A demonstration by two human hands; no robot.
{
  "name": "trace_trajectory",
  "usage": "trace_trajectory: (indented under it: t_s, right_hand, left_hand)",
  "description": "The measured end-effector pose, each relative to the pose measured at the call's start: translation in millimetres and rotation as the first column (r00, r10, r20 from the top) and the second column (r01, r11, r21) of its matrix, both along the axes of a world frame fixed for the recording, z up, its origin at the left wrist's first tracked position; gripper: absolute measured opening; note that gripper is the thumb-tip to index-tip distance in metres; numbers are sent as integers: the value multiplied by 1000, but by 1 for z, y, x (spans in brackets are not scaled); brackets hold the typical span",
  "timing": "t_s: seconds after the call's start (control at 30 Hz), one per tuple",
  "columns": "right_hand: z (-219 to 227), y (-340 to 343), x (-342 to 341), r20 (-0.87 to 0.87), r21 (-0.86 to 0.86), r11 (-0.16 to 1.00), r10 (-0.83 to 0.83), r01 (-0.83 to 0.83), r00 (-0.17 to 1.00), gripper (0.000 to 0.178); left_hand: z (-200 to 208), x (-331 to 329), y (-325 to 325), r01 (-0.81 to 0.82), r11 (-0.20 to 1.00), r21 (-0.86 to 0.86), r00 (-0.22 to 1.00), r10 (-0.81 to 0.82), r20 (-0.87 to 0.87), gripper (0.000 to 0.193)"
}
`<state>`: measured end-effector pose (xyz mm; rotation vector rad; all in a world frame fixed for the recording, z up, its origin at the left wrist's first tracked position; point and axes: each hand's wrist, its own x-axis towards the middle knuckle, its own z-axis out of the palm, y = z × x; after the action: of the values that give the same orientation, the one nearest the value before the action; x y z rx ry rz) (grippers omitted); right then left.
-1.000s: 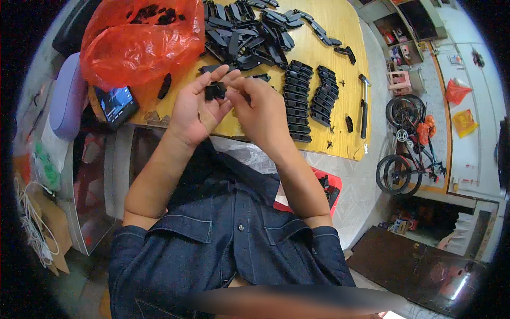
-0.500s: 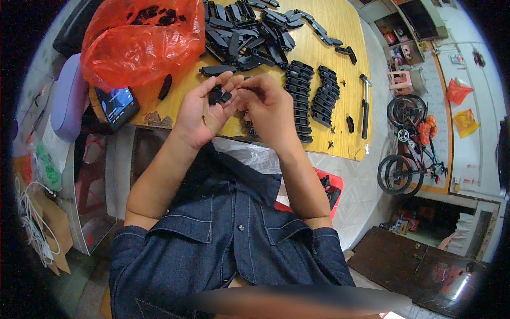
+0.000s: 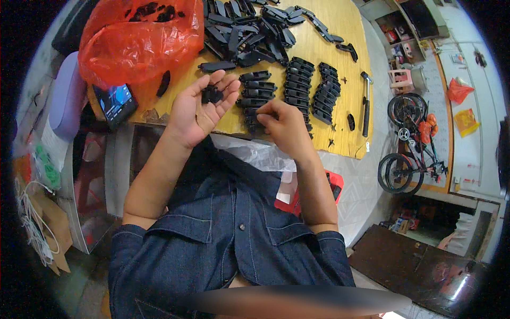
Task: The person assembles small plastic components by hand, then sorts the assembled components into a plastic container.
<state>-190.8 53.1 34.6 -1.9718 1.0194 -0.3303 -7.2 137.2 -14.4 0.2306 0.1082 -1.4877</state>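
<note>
My left hand [image 3: 188,118] is turned palm up, its fingers slightly curled around a few small black plastic pieces [image 3: 212,94] lying in it. To the right, my right hand [image 3: 289,126] hangs over the near end of a row of black plastic parts [image 3: 257,88], thumb and fingers pinched together. Whatever lies between those fingertips is too small or hidden to make out. Beside this row stand a second row of like parts [image 3: 298,80] and a shorter, curved third row [image 3: 325,95].
A heap of loose black parts [image 3: 234,37] covers the far table [image 3: 348,26]. Red plastic bag [image 3: 138,50] and phone [image 3: 117,106] lie left; a hammer [image 3: 366,103] lies right, near small black cross-shaped bits [image 3: 331,142]. Below the table edge sits a red container [image 3: 333,183].
My right hand has left my left palm and moved down and right to the nearest row, uncovering that row. My left hand has shifted slightly left, still holding the small pieces.
</note>
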Motion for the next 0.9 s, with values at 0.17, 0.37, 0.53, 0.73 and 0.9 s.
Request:
trace_trajectory:
  t_s: [0.17,0.37,0.53,0.73,0.9]
  right_hand:
    - [-16,-7,3,-66,-142,984,103,-111,993,12]
    - [-10,-7,11,-199,-171,972,126,-161,972,11]
    - [-4,-6,14,-169,-146,978,122,-147,978,11]
    - [-1,1,19,-354,-293,928,118,-229,928,11]
    - [6,11,21,-182,-422,900,36,-111,983,15]
  left_hand:
    - [-4,-2,-1,43,997,-64,998,-45,-37,28]
    - [-7,-1,-1,39,999,-15,999,-40,-26,27]
    - [-7,0,-2,50,999,-20,998,-51,-26,26]
    - [-1,-4,-3,20,999,31,1000,-20,-17,29]
    - [18,-14,-3,11,996,87,999,-15,46,34]
